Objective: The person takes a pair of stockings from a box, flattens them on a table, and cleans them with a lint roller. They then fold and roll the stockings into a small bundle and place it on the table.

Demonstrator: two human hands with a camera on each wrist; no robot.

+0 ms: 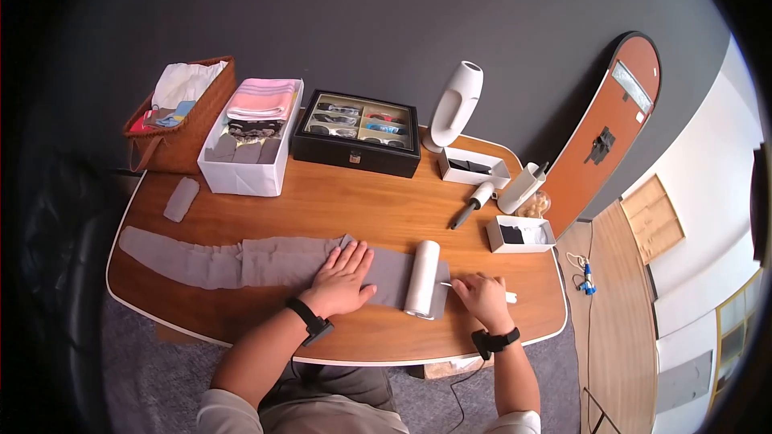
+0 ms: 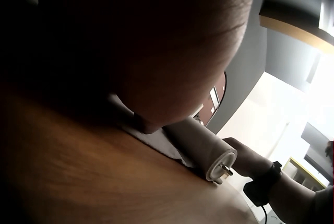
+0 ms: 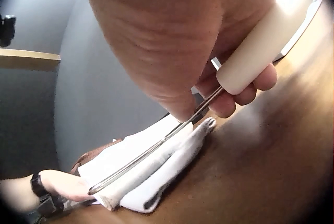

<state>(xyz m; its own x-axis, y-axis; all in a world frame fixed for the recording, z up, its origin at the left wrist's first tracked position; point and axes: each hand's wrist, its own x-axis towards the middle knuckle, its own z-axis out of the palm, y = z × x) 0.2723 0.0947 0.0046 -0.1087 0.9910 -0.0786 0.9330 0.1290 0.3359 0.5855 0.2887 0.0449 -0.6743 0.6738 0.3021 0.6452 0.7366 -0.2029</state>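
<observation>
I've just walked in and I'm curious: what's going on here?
A person's right hand grips a lint roller by its white handle, with the roll on a long grey cloth, near its right end. The left hand lies flat on the cloth, fingers straight. A second lint roller lies farther back on the table.

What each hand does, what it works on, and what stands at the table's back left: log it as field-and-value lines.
Left hand: flat on the gray cloth, fingers straight
Right hand: grips the white handle of the lint roller
Roller position: across the cloth's right end
Cloth state: laid out lengthwise, rumpled toward its left
Back left: woven basket, white storage box, black eyewear case
</observation>
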